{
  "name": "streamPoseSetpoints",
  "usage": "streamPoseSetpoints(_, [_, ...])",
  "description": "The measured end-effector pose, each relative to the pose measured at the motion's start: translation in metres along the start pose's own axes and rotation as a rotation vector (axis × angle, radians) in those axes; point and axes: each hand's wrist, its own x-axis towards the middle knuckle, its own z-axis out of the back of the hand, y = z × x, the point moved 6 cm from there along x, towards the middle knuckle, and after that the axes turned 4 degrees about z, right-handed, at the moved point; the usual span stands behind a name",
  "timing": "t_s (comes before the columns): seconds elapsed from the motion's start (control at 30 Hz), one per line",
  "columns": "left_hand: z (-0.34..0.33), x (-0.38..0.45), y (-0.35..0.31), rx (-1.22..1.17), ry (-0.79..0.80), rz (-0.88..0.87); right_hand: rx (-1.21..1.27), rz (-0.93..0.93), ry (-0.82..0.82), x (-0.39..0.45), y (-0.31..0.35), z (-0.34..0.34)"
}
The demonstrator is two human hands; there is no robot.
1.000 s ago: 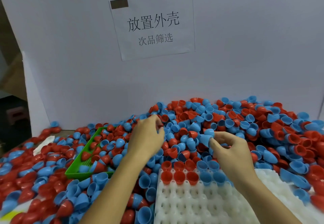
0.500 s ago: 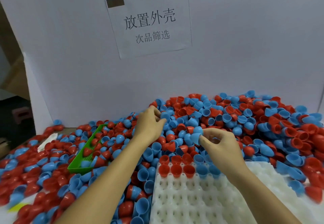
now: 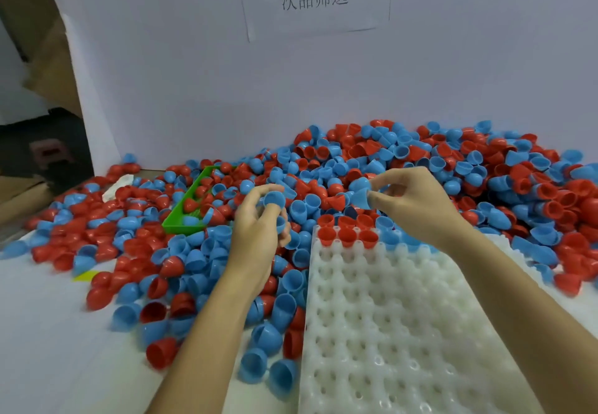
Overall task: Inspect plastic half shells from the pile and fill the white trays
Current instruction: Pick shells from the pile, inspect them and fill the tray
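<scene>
Behind both hands, white backing board point(image 3: 161, 90) meets the pile point(image 3: 420, 167). My left hand point(image 3: 259, 229) grips a blue shell point(image 3: 274, 199), perhaps more. My right hand point(image 3: 411, 203) pinches another blue half shell point(image 3: 359, 194) above the white tray point(image 3: 388, 316).

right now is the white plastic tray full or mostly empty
Mostly empty: the white plastic tray holds red and blue half shells only along its far edge; the other pockets in view are bare.

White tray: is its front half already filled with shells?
No: the white tray holds red and blue shells only along its far edge, and the nearer cells are bare.
</scene>
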Motion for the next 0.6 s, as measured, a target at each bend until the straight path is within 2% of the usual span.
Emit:
streamPoseSetpoints(0.23, [-0.029, -0.015, 0.014, -0.038, 0.094, 0.023, -0.127, 0.011, -0.033, 0.013, -0.006, 0.0])
streamPoseSetpoints(0.6, [-0.05, -0.006, 0.024, 0.084, -0.092, -0.069, -0.139, 0.099, -0.103, 0.046, -0.006, 0.007])
